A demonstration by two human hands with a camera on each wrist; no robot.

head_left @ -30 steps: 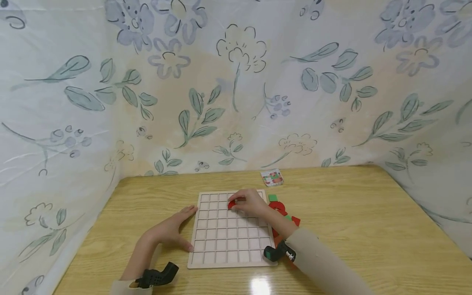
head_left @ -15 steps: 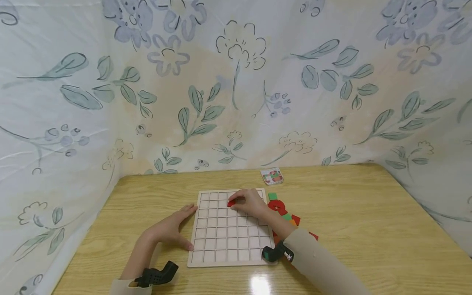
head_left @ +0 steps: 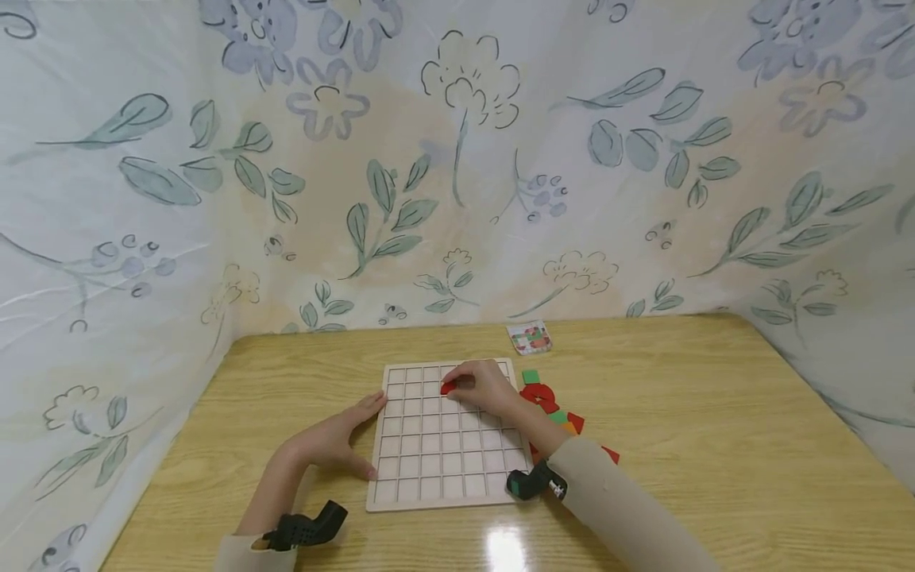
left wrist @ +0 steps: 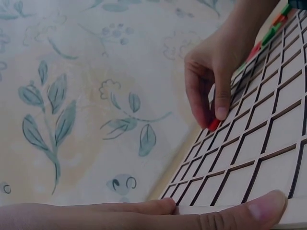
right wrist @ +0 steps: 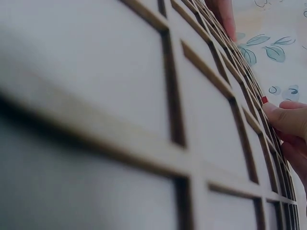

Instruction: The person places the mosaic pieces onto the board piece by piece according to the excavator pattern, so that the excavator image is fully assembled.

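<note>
A pale wooden grid board (head_left: 429, 445) lies on the table in the head view. My right hand (head_left: 488, 390) reaches over its far part and pinches a small red piece (head_left: 448, 388) between thumb and fingers, right at the grid cells. The left wrist view shows this red piece (left wrist: 214, 125) low against the board, mostly covered by fingertips. Along the board's left edge rests my left hand (head_left: 336, 439), thumb and fingers spread and touching the frame. In the right wrist view, a thumb (right wrist: 288, 120) presses beside the red piece; its exact shape is hidden.
Several loose red, green and orange pieces lie right of the board, partly under my right forearm, among them a green square (head_left: 530, 376) and a red curved piece (head_left: 538, 395). A printed picture card (head_left: 530, 338) lies behind them. Floral cloth (head_left: 472, 199) rises behind the table.
My right forearm has shifted slightly, uncovering more of the loose pieces beside it. The red piece stays pinched over about the same cell, and my left hand keeps its place.
</note>
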